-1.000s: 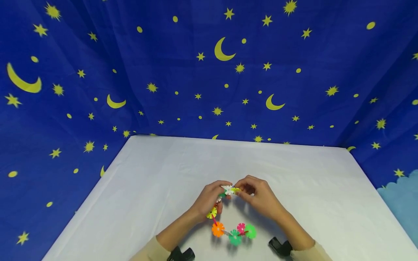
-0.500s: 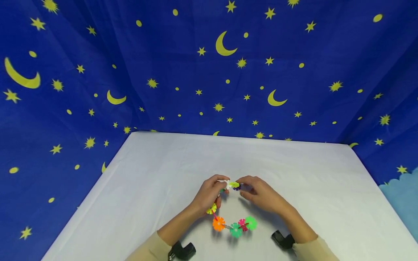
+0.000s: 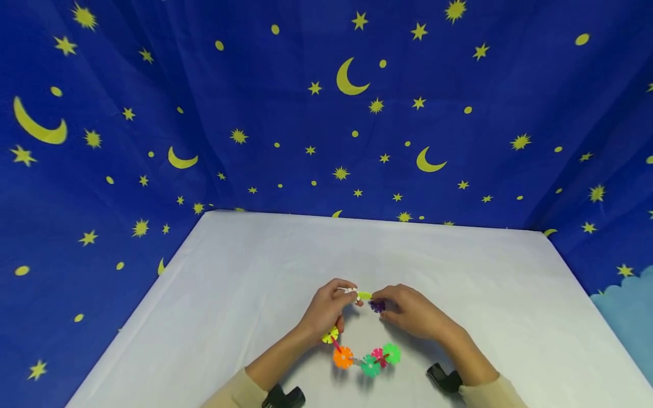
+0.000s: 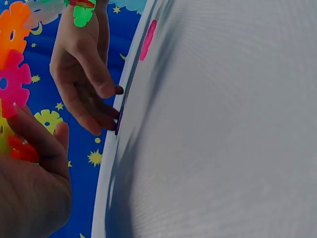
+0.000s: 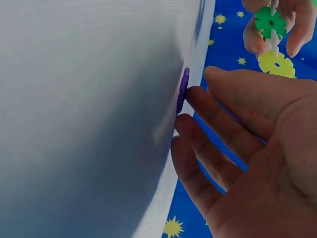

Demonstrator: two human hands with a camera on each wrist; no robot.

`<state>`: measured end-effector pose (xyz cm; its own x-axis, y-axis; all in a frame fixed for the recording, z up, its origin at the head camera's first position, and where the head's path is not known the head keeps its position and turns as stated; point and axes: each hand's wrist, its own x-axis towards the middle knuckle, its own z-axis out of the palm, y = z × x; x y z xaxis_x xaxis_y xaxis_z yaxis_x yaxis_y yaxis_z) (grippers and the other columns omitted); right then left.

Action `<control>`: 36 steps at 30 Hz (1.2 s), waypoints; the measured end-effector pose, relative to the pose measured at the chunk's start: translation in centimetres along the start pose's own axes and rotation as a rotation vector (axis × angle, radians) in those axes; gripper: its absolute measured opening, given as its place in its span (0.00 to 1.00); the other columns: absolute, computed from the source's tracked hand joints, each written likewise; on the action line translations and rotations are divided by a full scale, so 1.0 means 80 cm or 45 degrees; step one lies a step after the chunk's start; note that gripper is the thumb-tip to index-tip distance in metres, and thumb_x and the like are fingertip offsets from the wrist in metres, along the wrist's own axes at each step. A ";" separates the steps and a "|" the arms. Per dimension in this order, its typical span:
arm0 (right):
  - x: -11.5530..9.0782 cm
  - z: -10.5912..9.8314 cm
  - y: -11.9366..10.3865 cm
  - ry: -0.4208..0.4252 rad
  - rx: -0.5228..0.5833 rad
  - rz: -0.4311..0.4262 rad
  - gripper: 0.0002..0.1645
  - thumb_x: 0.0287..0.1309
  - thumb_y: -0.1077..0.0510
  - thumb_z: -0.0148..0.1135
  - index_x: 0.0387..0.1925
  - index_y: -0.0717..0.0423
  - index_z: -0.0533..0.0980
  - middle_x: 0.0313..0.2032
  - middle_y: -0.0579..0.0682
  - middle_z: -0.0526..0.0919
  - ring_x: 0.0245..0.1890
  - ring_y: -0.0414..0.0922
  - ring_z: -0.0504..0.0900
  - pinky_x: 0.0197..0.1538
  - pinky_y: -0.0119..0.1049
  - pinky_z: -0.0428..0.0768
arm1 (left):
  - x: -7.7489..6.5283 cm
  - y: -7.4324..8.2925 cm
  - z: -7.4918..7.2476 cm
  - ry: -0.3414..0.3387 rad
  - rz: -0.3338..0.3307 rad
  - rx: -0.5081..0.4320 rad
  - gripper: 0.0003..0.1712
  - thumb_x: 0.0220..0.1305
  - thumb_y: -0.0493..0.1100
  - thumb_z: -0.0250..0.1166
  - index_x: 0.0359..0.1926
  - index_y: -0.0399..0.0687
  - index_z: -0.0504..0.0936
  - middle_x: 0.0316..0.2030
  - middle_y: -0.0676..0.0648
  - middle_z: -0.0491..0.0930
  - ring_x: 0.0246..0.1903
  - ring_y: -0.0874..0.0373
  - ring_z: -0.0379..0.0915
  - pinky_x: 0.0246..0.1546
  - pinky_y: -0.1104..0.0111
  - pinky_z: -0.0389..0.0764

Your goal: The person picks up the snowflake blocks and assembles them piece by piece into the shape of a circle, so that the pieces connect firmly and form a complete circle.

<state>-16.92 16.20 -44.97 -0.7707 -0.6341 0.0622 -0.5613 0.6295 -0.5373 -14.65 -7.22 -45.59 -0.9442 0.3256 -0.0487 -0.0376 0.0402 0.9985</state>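
My left hand [image 3: 322,309] pinches a white toothed disc [image 3: 350,290] in a chain of plastic snowflake discs. A yellow disc [image 3: 364,296] juts from the chain toward my right hand [image 3: 410,310]. The rest of the chain curves below my left hand through another yellow disc [image 3: 330,335], an orange disc [image 3: 343,357] and a teal disc [image 3: 370,366] to a light green disc [image 3: 391,353]. A purple snowflake disc [image 5: 183,90] lies against the white tabletop in the right wrist view. My right fingertips touch it, fingers loosely extended, thumb apart from it.
The white-covered table [image 3: 265,255] reaches back to a blue curtain [image 3: 285,113] with yellow moons and stars. Black devices [image 3: 444,378] sit by both forearms near the front.
My right hand has drawn back from the yellow disc, slightly right and down, to the purple disc on the table. My left hand still holds the chain.
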 end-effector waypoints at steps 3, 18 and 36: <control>-0.001 0.002 0.001 0.011 -0.065 -0.002 0.19 0.55 0.61 0.68 0.50 0.52 0.81 0.43 0.42 0.80 0.45 0.41 0.76 0.49 0.44 0.76 | -0.001 0.001 0.002 0.011 -0.004 0.009 0.23 0.69 0.51 0.58 0.56 0.37 0.71 0.40 0.41 0.84 0.06 0.61 0.62 0.08 0.73 0.67; -0.003 0.003 0.000 0.013 -0.051 0.072 0.12 0.52 0.63 0.70 0.38 0.49 0.79 0.34 0.40 0.73 0.34 0.38 0.72 0.38 0.36 0.75 | -0.005 0.006 0.006 0.062 -0.042 0.035 0.20 0.69 0.50 0.59 0.54 0.44 0.72 0.45 0.38 0.82 0.05 0.61 0.61 0.07 0.73 0.66; 0.001 -0.010 -0.002 0.139 0.951 0.192 0.11 0.65 0.62 0.59 0.46 0.63 0.78 0.37 0.62 0.83 0.27 0.58 0.79 0.33 0.49 0.81 | -0.001 -0.004 0.006 0.036 -0.040 0.014 0.20 0.66 0.57 0.60 0.51 0.50 0.72 0.42 0.42 0.83 0.05 0.58 0.61 0.07 0.69 0.68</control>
<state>-17.08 16.40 -44.22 -0.8700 -0.4931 0.0056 -0.1257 0.2108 -0.9694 -14.39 -6.78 -45.96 -0.9515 0.2971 -0.0794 -0.0643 0.0602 0.9961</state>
